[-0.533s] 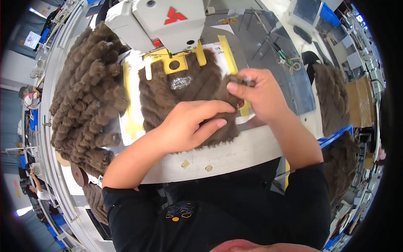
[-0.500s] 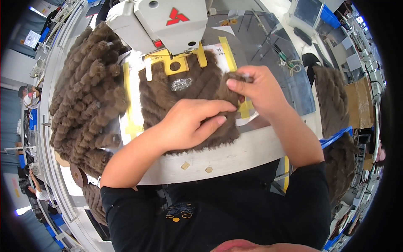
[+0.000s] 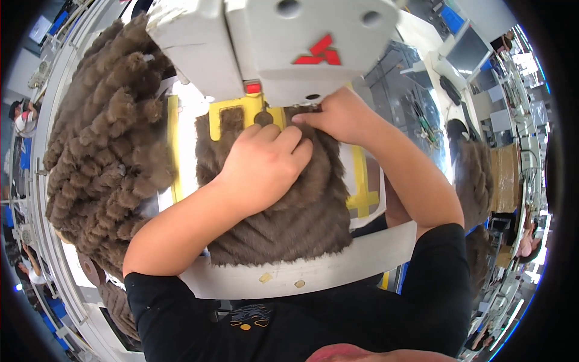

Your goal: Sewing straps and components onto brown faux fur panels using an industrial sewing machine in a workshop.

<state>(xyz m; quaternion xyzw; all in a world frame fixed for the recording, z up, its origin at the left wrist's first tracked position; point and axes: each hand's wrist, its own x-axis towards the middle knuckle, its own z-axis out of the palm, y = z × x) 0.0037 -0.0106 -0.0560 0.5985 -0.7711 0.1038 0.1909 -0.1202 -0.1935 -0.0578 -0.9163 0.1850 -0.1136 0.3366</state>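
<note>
- Beneath the white machine head (image 3: 265,54), in the head view, lies the brown fur piece (image 3: 289,226), its lower edge upon the white table edge (image 3: 338,265).
- The left hand (image 3: 262,160) rests on the fur with bent fingers, perhaps to keep it flat; its fingertips are hidden, so I cannot tell if they pinch.
- The right hand (image 3: 347,117) has its thumb at the fur's upper right part, maybe for steadying it; how closed this grip is, I cannot tell.
- Yellow plate (image 3: 215,125) lies over the fur, seemingly to press it.
</note>
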